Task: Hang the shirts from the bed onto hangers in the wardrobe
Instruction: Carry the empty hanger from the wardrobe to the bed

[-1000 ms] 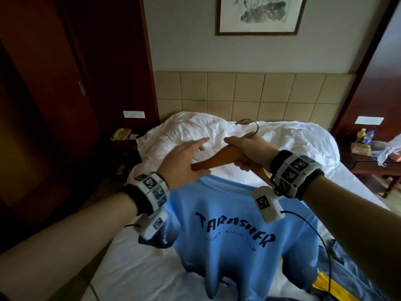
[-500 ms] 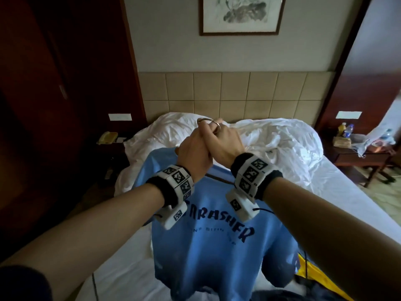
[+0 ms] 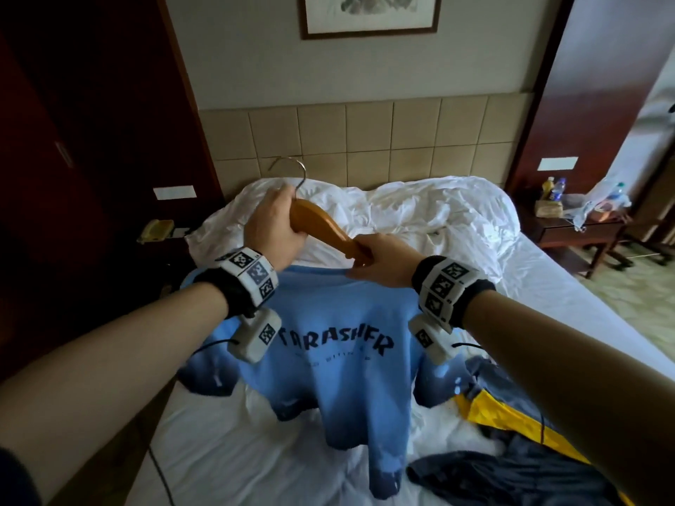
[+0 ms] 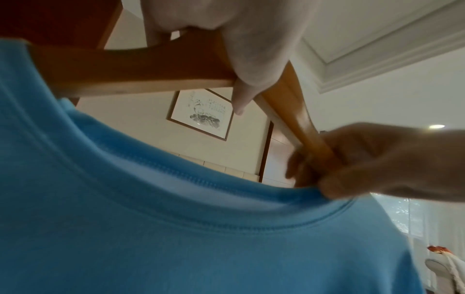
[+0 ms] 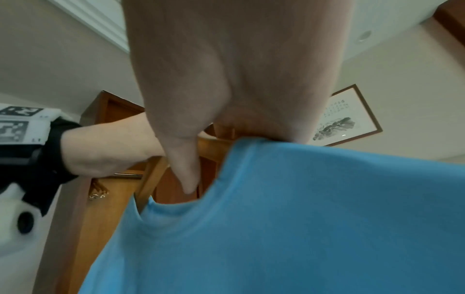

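- The hands, pressed together at the hook half a second ago, are now apart: the left hand grips the wooden hanger at centre frame, and the right hand holds its lower right arm and the collar.
- The metal hook, then hidden by fingers, now shows above the left hand.
- The blue shirt hangs lower in the frame.

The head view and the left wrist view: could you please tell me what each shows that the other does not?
Only the head view shows the hanger's metal hook, the shirt's dark lettering, the bed and a dark and yellow garment.

Only the left wrist view shows the neckline stitching close up and the ceiling moulding.

Both show the left hand gripping the wooden hanger, the right hand at the blue shirt collar, and the framed picture.
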{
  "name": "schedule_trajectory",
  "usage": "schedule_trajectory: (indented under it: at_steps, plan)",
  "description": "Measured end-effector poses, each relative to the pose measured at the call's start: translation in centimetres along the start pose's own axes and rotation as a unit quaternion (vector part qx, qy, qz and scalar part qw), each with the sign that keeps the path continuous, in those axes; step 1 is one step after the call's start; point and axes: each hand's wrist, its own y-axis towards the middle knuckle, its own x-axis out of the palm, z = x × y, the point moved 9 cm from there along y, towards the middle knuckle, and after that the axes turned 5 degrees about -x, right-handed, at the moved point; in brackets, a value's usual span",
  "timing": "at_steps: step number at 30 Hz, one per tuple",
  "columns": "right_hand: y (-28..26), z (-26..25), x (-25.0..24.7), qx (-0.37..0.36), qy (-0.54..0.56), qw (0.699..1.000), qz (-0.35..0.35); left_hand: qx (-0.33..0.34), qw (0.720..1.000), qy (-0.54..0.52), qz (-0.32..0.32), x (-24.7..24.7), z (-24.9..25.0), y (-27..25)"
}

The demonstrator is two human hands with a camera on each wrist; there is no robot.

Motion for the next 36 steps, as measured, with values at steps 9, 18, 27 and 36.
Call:
schedule_trajectory:
  at_steps: [9,18,27,36]
  plan:
    - [-3.7,7.8,0.8,0.114,0.040,0.992,0.029,-0.080,0.997,-0.003,-0.020,-4.0,-3.9,3.2]
    - [-8.1,12.4,6.5,0.216,0.132,0.964,0.081,-0.090,0.996,0.000,-0.010,-8.3,-5.8,4.7]
    - [-11.2,15.6,12.8,0.261,-0.013,0.959,-0.113,-0.096,0.995,0.024,0.003,-11.4,-7.3,5.2]
    - [-7.7,12.8,9.3,0.172,0.102,0.979,0.050,-0.116,0.993,0.020,-0.004,-11.1,-7.1,4.8]
